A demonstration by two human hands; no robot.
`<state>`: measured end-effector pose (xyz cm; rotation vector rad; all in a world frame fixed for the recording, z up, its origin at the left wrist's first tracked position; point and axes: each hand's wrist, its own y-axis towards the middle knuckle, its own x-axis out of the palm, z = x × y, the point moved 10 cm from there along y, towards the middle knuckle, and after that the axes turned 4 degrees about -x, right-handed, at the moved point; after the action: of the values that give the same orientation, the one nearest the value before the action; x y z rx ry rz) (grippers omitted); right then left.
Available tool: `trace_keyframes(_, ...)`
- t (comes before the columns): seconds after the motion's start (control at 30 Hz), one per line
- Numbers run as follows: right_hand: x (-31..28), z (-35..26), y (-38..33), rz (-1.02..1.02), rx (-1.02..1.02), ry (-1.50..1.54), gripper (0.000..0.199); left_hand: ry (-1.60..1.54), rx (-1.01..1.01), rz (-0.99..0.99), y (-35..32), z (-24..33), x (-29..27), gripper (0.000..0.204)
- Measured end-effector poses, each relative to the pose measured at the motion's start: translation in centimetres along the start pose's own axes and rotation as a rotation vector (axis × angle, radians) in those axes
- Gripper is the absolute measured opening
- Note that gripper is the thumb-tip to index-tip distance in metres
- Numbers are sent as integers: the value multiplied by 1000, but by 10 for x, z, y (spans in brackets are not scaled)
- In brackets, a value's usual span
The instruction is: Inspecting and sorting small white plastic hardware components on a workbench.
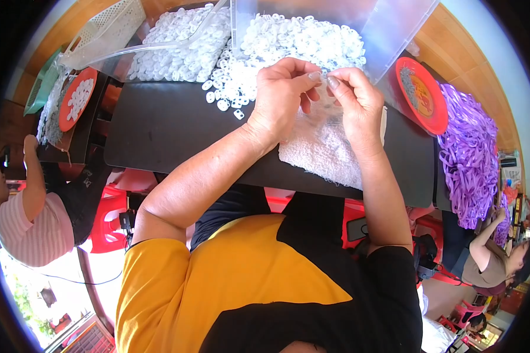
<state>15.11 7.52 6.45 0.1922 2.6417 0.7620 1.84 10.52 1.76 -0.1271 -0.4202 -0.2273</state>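
Side by side above the table, my left hand [281, 91] and my right hand [359, 103] face each other with thumbs and fingertips pinched. Whatever is between the fingertips is too small and pale to make out. Just behind the hands lies a heap of small white plastic pieces [300, 38], many of them oval with holes. Some loose pieces [222, 105] have spread onto the dark table [176, 126] left of my left hand. A whitish folded towel [321, 154] lies under and in front of my hands.
Clear plastic bins [388, 35] stand at the back, with more white pieces [179, 44] at the left. A red plate [433, 115] and a pile of purple ribbon straps [468, 156] are at the right. Another red plate [70, 117] is far left. Two people [38, 229] [492, 265] sit on either side.
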Motion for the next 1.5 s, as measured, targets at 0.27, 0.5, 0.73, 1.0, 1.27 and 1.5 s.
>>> trace_keyframes(0.27, 1, -5, 1, -13, -48, -58, 4, 87, 4, 5, 0, -1, 2, 10)
trace_keyframes(0.5, -1, -10, 0, 11, -108, -84, 4, 80, 4, 9, 0, -2, 1, 9)
trace_keyframes(0.73, 2, -13, 0, -28, -151, -119, 10, 83, 11, 15, -2, -1, 1, 10)
trace_keyframes(1.0, 4, -9, -2, -20, -171, -149, 8, 96, 25, 21, 0, -4, -1, 8)
trace_keyframes(1.27, 9, -3, -2, -16, -67, -43, 5, 111, 79, 66, -3, 3, -3, 8)
trace_keyframes(1.5, 4, -15, -1, 5, -178, -129, 6, 82, 78, 54, -1, 2, -3, 9)
